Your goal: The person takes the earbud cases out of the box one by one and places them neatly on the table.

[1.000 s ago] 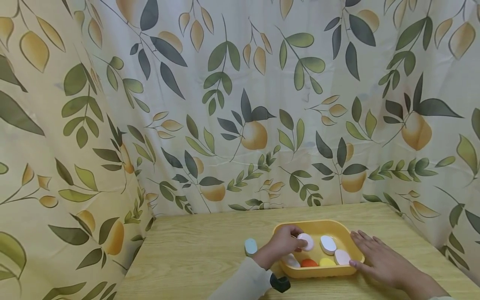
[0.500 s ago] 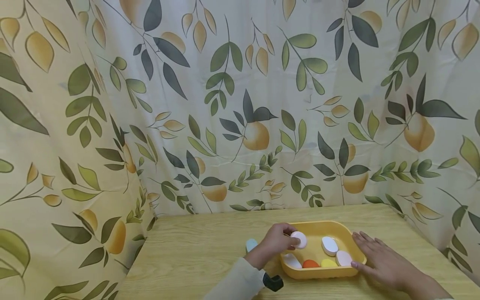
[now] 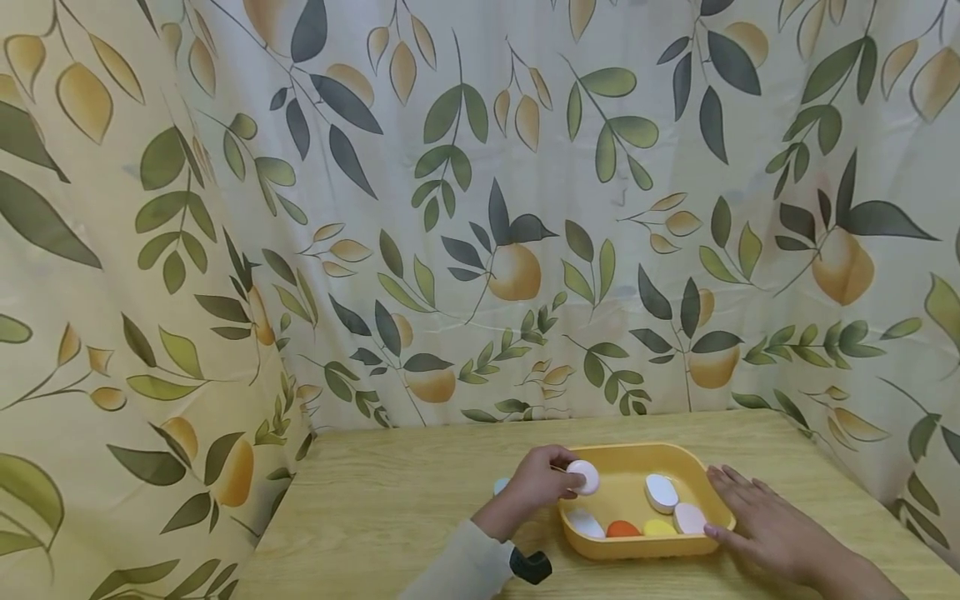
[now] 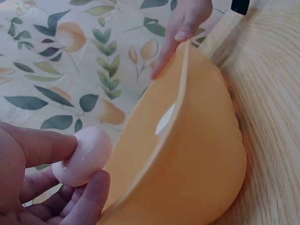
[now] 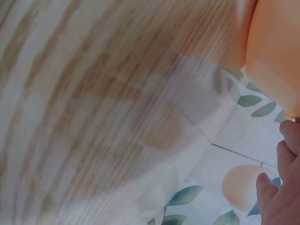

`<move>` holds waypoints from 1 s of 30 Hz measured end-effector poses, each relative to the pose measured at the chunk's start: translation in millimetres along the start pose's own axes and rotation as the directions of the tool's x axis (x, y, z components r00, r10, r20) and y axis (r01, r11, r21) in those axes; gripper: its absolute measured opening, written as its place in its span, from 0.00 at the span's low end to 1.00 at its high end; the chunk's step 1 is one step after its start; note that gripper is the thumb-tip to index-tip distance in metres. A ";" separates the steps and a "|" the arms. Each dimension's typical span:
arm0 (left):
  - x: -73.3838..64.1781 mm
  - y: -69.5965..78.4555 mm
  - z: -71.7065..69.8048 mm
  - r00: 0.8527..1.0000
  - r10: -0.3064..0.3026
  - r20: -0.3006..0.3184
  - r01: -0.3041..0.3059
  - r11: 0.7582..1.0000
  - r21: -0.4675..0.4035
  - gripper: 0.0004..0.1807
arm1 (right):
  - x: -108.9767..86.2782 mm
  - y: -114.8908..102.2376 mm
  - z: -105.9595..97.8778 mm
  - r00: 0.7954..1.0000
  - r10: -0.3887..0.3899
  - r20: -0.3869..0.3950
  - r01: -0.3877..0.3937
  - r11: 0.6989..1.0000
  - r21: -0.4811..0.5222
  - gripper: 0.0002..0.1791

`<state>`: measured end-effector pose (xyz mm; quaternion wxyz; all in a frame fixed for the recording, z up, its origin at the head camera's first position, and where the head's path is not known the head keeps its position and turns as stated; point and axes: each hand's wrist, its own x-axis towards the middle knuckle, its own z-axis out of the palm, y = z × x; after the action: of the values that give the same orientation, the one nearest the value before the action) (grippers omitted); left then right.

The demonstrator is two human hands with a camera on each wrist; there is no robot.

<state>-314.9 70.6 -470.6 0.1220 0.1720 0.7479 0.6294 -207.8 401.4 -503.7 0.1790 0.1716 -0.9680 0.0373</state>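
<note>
My left hand (image 3: 534,482) pinches a round, pale pink soap bar (image 3: 583,477) between thumb and fingers, just above the left rim of a yellow plastic tray (image 3: 637,547). Seen from the left wrist, the soap (image 4: 84,157) is smooth and glossy, with rounded edges. At the tray's right end lies my right hand (image 3: 780,527), its fingers extended along the rim and thumb at the near corner. Inside the tray are a white oval bar (image 3: 662,493), a pink one (image 3: 689,518), a yellow one (image 3: 659,527), an orange one (image 3: 623,529) and another white one (image 3: 585,523).
A light blue-green bar (image 3: 501,484) lies on the wooden table (image 3: 390,492) left of the tray, mostly hidden behind my left wrist. Behind the table hangs a curtain (image 3: 465,208) printed with leaves and fruit. A black band (image 3: 531,566) sits at my left wrist.
My left hand has moved left with the pink soap bar, from over the tray's inside to its left rim. The blue-green bar has become more covered. The right hand stays at the tray's edge.
</note>
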 end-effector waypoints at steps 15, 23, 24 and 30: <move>-4.8 -4.2 -26.3 1.000 0.002 -0.025 -0.002 1.000 -0.012 0.10 | 3.8 -0.7 -0.7 1.000 -0.009 -0.020 0.009 1.000 0.016 0.43; -2.5 -16.9 -44.2 0.999 0.052 -0.006 -0.051 0.999 0.011 0.10 | 3.2 2.4 2.6 0.999 -0.024 -0.041 0.024 1.000 0.014 0.43; -3.0 -18.6 -46.6 0.999 0.051 -0.009 -0.051 0.999 0.018 0.10 | 2.8 2.6 3.4 0.999 -0.028 -0.043 0.028 1.000 0.014 0.42; -7.6 -23.8 -58.3 0.999 0.037 -0.015 -0.036 0.999 0.032 0.11 | 0.5 4.0 5.8 0.998 -0.040 -0.052 0.041 0.999 0.011 0.41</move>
<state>-333.7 11.5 -484.0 0.1021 0.1827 0.7554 0.6209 -211.6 404.2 -509.0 0.2039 0.1914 -0.9591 0.0441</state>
